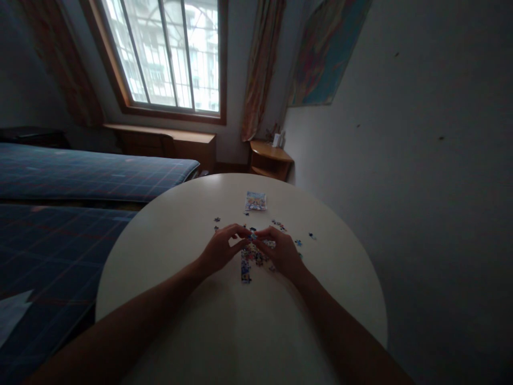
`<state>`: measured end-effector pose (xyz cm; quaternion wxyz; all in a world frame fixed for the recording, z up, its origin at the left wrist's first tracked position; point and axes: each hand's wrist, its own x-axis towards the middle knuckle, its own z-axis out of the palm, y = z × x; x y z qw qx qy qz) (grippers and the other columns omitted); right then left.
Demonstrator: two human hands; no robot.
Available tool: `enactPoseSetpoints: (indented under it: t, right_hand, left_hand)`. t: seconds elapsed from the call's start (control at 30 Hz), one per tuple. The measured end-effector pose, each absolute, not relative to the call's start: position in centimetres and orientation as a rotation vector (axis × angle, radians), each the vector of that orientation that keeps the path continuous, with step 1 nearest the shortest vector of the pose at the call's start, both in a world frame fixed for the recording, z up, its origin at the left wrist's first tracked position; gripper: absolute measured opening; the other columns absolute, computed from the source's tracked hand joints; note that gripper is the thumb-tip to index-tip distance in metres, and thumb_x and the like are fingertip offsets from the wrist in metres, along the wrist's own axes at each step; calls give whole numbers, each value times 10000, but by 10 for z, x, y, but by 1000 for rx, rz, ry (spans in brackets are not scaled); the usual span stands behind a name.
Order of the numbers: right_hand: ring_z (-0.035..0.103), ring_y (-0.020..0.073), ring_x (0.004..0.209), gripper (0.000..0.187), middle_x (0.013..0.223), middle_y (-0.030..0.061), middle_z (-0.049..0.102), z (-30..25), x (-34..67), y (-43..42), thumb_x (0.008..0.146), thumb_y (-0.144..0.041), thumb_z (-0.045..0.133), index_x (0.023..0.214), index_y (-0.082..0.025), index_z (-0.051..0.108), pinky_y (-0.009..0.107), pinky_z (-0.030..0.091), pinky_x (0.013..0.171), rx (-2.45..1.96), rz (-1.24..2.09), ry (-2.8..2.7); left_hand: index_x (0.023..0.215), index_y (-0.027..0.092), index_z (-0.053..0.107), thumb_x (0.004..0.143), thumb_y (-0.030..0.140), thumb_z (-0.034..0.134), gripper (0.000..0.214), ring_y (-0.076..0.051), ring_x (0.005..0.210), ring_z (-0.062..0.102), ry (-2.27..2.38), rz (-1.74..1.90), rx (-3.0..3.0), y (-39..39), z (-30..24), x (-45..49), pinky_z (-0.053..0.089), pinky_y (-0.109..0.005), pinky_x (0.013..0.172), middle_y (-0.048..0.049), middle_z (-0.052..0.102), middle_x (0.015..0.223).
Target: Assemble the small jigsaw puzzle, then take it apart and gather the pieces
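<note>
Above the middle of the round table, my left hand (pixel 225 247) and my right hand (pixel 280 249) meet fingertip to fingertip. Between them they pinch small jigsaw puzzle pieces (pixel 253 235), mostly covered by the fingers. Whether these pieces are joined I cannot tell. Just below the hands lies a joined strip of puzzle (pixel 245 271), with a pile of loose pieces (pixel 259 258) against its right side. A few pieces (pixel 279 224) are scattered behind my right hand, and one piece (pixel 217 220) lies behind my left hand.
A small picture card (pixel 255 201) lies toward the far side of the white round table (pixel 160 240). More single pieces (pixel 312 236) are on the right. A bed with a checked mattress (pixel 80 174) stands left, a wall right, and a corner shelf (pixel 272 152) behind.
</note>
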<state>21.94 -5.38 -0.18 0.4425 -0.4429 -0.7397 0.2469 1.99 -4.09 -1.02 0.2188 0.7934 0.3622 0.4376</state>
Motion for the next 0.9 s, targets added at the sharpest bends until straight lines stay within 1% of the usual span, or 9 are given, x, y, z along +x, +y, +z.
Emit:
enactPoseSetpoints:
  t: [0.17, 0.37, 0.5, 0.6, 0.7, 0.77, 0.9]
  right_hand:
    - [732, 214, 848, 178, 898, 54, 767, -2, 220, -54, 826, -374, 697, 909, -221, 658, 341, 564, 753, -1096, 619, -1829]
    - [726, 205, 835, 158, 885, 48, 765, -4, 220, -53, 824, -342, 701, 907, -214, 660, 328, 550, 754, -1104, 591, -1859]
    - [715, 190, 840, 137, 895, 37, 757, -4, 222, -51, 855, -298, 658, 968, -222, 674, 328, 539, 783, -1119, 553, -1919]
    - [687, 204, 951, 252, 1027, 66, 737, -8, 225, -47, 855, -247, 639, 1104, -217, 666, 368, 516, 877, -1174, 480, -2012]
    - [603, 247, 1149, 433, 1232, 118, 665, -17, 230, -42, 835, -239, 654, 1263, -195, 606, 430, 447, 1012, -1209, 386, -2137]
    - [546, 266, 1229, 508, 1312, 137, 616, -23, 232, -40, 834, -260, 656, 1327, -181, 565, 454, 402, 1066, -1225, 349, -2214]
    - [496, 278, 1284, 478, 1365, 146, 574, -30, 234, -40, 867, -350, 622, 1313, -184, 589, 475, 375, 1092, -1267, 355, -2299]
  left_hand:
    - [987, 204, 655, 868, 242, 667, 125, -173, 871, 634, 1009, 1207, 2243, -40, -12, 18, 481, -311, 799, -42, 706, 962]
    - [978, 199, 653, 888, 256, 652, 107, -169, 850, 621, 965, 1248, 2297, -35, -17, 17, 485, -311, 795, -40, 690, 928]
    - [975, 203, 653, 895, 261, 641, 99, -171, 850, 625, 985, 1265, 2328, -32, -22, 16, 494, -313, 794, -38, 684, 915]
    - [969, 204, 655, 887, 251, 649, 95, -172, 843, 628, 1028, 1262, 2334, -29, -24, 14, 498, -308, 779, -34, 681, 908]
    - [960, 205, 659, 880, 244, 654, 89, -174, 840, 632, 1090, 1260, 2333, -26, -26, 12, 499, -311, 779, -28, 681, 897]
    - [954, 208, 665, 877, 240, 653, 84, -174, 837, 634, 1141, 1249, 2324, -23, -28, 11, 502, -315, 785, -25, 684, 897]
    - [960, 216, 674, 874, 241, 650, 92, -173, 845, 637, 1213, 1202, 2307, -17, -33, 7, 505, -317, 795, -20, 692, 918]
